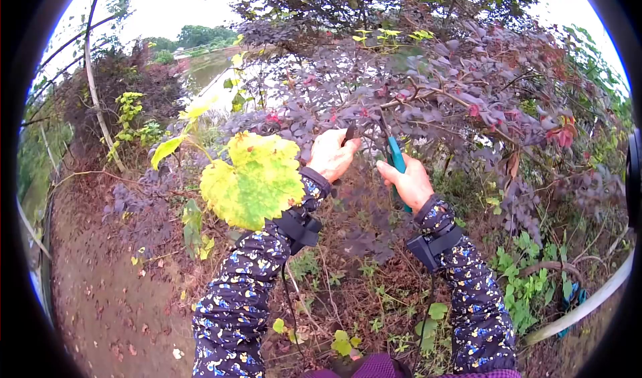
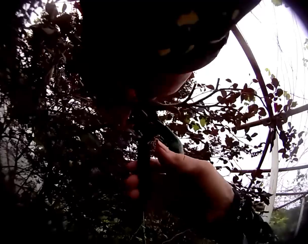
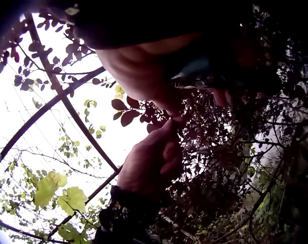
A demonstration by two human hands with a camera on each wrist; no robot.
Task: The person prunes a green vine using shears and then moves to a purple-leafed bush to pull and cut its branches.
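Outdoors at a purple-leaved shrub (image 1: 461,90), we note our left hand (image 1: 331,154) pinching a twig (image 1: 348,134) and our right hand (image 1: 409,182) curled round teal shears (image 1: 394,156) just beside it. We judge the blades could nick those fingers.

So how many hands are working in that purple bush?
2. The left hand grips a twig of the bush; the right hand beside it grips teal-handled shears.

1 large yellow-green vine leaf (image 1: 253,177) hanging left, bare brown dirt path (image 1: 100,291) running beneath, pale curved pipe (image 1: 588,301) lying lower right
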